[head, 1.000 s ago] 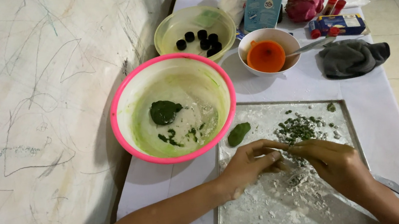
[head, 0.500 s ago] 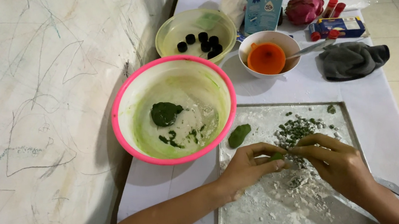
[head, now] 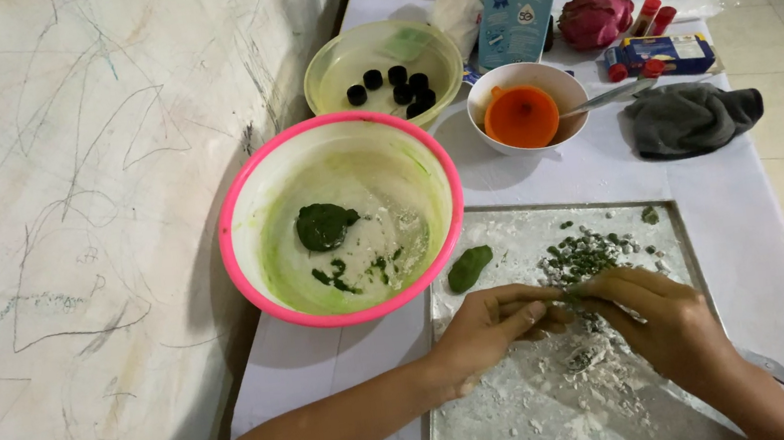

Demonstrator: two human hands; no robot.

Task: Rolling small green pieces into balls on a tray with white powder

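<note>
Both hands meet over the floured tray [head: 654,216]; the left hand [head: 487,328] and right hand [head: 657,316] have fingertips pinched together, though what they grip is hidden; the pile of green bits [head: 583,255] lies just beyond them; a green lump [head: 470,266] sits beside the left hand; the pink bowl [head: 237,195] holds dark dough [head: 325,226]; the yellow bowl [head: 330,52] holds black discs [head: 395,86].

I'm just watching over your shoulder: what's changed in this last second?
Very little. Both hands, left hand and right hand, stay fingertip to fingertip over the floured tray; the green dough bit seen between them half a second ago is now hidden. Pink bowl and dough lump unmoved.
</note>
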